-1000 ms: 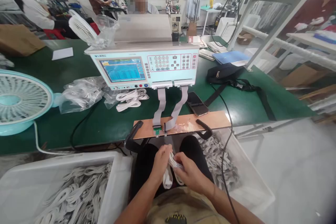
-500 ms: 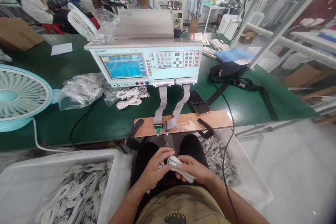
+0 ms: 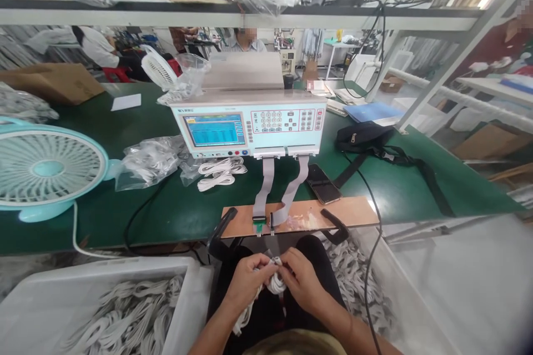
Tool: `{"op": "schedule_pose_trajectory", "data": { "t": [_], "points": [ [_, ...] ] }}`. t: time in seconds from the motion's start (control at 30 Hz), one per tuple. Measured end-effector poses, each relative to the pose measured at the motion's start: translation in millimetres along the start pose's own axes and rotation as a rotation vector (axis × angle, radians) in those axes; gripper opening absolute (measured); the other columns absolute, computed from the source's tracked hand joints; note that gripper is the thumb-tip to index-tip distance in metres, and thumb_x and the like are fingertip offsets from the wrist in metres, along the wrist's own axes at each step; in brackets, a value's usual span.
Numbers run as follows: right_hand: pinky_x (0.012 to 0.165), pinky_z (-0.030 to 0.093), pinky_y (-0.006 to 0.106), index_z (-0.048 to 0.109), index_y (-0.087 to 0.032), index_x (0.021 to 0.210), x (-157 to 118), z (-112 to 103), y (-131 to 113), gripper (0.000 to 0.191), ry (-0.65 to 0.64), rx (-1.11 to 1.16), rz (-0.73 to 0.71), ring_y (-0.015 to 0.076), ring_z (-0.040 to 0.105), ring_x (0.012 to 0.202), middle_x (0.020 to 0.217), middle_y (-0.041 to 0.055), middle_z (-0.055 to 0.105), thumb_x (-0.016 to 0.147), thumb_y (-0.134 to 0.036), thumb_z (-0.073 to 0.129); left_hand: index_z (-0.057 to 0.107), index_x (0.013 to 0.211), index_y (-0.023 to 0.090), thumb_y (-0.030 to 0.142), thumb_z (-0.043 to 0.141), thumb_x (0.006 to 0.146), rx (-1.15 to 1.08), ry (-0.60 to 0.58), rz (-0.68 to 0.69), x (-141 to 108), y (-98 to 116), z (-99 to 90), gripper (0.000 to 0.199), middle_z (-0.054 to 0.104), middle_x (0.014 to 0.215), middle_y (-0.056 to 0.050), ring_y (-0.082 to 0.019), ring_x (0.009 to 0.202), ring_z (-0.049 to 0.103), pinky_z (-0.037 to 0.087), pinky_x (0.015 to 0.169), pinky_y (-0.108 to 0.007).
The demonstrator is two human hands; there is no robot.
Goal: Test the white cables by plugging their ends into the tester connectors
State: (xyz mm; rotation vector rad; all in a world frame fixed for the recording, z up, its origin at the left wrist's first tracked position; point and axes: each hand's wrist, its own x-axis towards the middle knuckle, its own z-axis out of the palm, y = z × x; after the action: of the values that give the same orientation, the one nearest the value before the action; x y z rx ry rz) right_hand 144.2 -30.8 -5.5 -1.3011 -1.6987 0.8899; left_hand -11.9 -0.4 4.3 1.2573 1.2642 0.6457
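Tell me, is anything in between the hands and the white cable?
No. Both the left hand and the right hand already grip the coiled white cable directly, over the lap. Nothing visible sits between the fingers and it.

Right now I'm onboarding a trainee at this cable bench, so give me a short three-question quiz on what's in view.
1. True or false: both hands hold the same white cable bundle.
2. Which sits on the green table left of the tester? A) a teal fan B) a kettle C) a drill
3. What joins the tester to the wooden board?

Key
1. True: the left hand and right hand both grip it above the lap.
2. A, the teal fan.
3. Two grey ribbon cables.
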Motion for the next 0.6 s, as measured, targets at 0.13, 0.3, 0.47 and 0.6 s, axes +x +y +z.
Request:
{"op": "schedule_pose_trajectory", "data": {
  "t": [0.13, 0.3, 0.47, 0.6],
  "points": [
    [0.061, 0.038, 0.025, 0.06, -0.019, 0.075, 18.0, 11.7, 7.3, 0.02, 0.135, 0.228, 0.166, 0.0143, 0.049, 0.065, 0.068, 0.0, 0.055, 0.082, -0.033, 0.048, 0.062, 0.065, 0.016, 0.043, 0.063, 0.067, -0.181, 0.097, -0.033, 10.1, -8.0, 1.0, 0.027, 0.049, 0.046, 0.005, -0.006, 0.034, 0.038, 0.029, 0.031, -0.018],
    [0.055, 0.036, 0.023, 0.056, -0.018, 0.062, 31.8, 23.3, 10.1, 0.027, 0.175, 0.342, 0.28, 0.0119, 0.044, 0.057, 0.058, -0.0027, 0.049, 0.079, -0.038, 0.051, 0.064, 0.08, 0.016, 0.051, 0.064, 0.064, -0.351, 0.17, -0.137, 14.8, -19.6, 3.8, 0.038, 0.05, 0.045, 0.007, -0.006, 0.029, 0.038, 0.033, 0.027, -0.019],
    [0.051, 0.032, 0.022, 0.055, -0.018, 0.061, 34.2, 26.6, 8.4, 0.025, 0.169, 0.407, 0.323, 0.0101, 0.04, 0.052, 0.054, -0.0045, 0.045, 0.077, -0.037, 0.053, 0.065, 0.083, 0.014, 0.051, 0.065, 0.063, -0.415, 0.163, -0.122, 14.0, -23.5, 3.4, 0.041, 0.05, 0.047, 0.007, -0.005, 0.03, 0.038, 0.032, 0.027, -0.017],
    [0.049, 0.03, 0.022, 0.053, -0.018, 0.059, 35.4, 25.8, 7.0, 0.026, 0.165, 0.459, 0.344, 0.0092, 0.037, 0.05, 0.052, -0.0052, 0.043, 0.076, -0.037, 0.055, 0.063, 0.083, 0.015, 0.048, 0.063, 0.067, -0.401, 0.141, -0.112, 14.0, -22.9, 2.6, 0.037, 0.049, 0.047, 0.007, -0.005, 0.03, 0.038, 0.033, 0.028, -0.018]
  ]
}}
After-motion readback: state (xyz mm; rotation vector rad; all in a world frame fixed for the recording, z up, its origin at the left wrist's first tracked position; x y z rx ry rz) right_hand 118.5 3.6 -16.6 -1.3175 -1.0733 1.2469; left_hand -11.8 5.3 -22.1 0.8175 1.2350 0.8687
